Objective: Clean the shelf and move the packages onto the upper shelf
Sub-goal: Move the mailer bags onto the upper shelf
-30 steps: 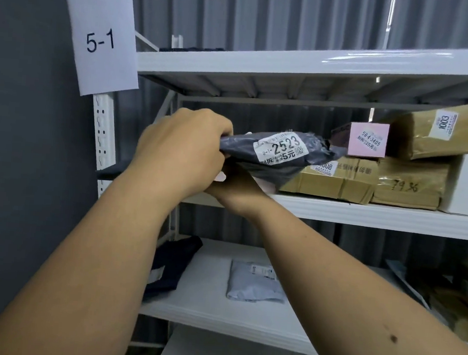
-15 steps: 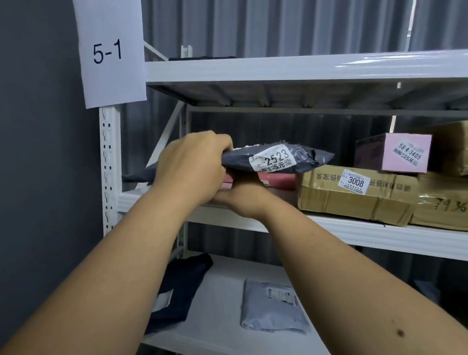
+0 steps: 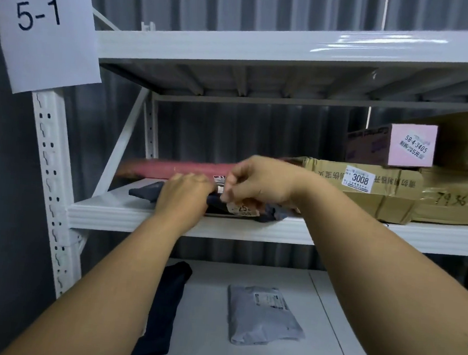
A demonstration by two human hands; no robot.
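Observation:
A dark grey mailer bag (image 3: 270,211) with a white label reading 25.. lies flat at the front of the middle shelf (image 3: 223,227). My left hand (image 3: 182,194) rests on its left half with the fingers curled over it. My right hand (image 3: 257,180) hovers just above its middle, its curled fingertips pinching at the bag's top by the label. A flat red package (image 3: 183,170) lies right behind the bag. On the lower shelf (image 3: 328,311) lie a light grey mailer bag (image 3: 264,317) and a dark bag (image 3: 167,298).
Brown cartons, one labelled 3008 (image 3: 366,193), and a pink box (image 3: 397,146) are stacked on the right of the middle shelf. The top shelf (image 3: 265,48) runs overhead. A paper sign reading 5-1 (image 3: 43,28) hangs on the white upright (image 3: 48,179) at the left.
The dark grey bag has come down from held height onto the middle shelf. My right hand has moved from under the bag to above it. The view has moved closer and lower.

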